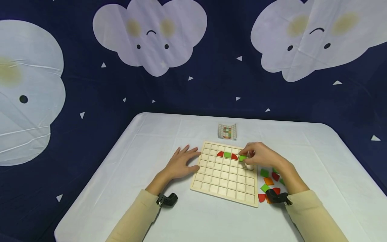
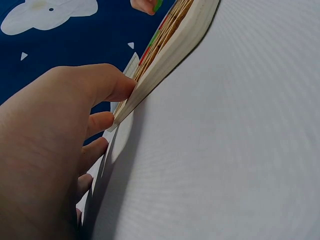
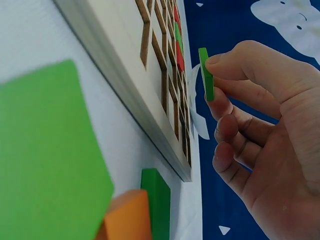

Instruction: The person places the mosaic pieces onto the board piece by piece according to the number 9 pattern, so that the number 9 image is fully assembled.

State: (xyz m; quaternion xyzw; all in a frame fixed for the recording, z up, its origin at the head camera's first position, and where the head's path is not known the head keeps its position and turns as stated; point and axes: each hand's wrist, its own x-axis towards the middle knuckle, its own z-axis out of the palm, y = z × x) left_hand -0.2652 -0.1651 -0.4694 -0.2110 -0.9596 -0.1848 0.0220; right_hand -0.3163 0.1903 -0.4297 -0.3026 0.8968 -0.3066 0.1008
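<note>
A pale wooden grid board (image 1: 223,183) lies on the white table. Along one of its upper rows sit a red rounded tile (image 1: 220,154), a green square tile (image 1: 227,155) and a second red rounded tile (image 1: 234,156). Over the board's upper right part, my right hand (image 1: 264,155) pinches another green square tile (image 3: 206,75) between thumb and fingertips. In the right wrist view this tile is held on edge, apart from the board. My left hand (image 1: 179,164) is spread at the board's left side, its thumb (image 2: 122,87) against the wooden edge.
Right of the board, several loose tiles lie about, among them a green square (image 1: 264,173), an orange one (image 1: 268,181) and a red one (image 1: 262,198). Some are under my right forearm. A small printed pattern card (image 1: 227,131) lies behind the board. Dark cloud-print fabric (image 1: 217,90) hangs behind the table.
</note>
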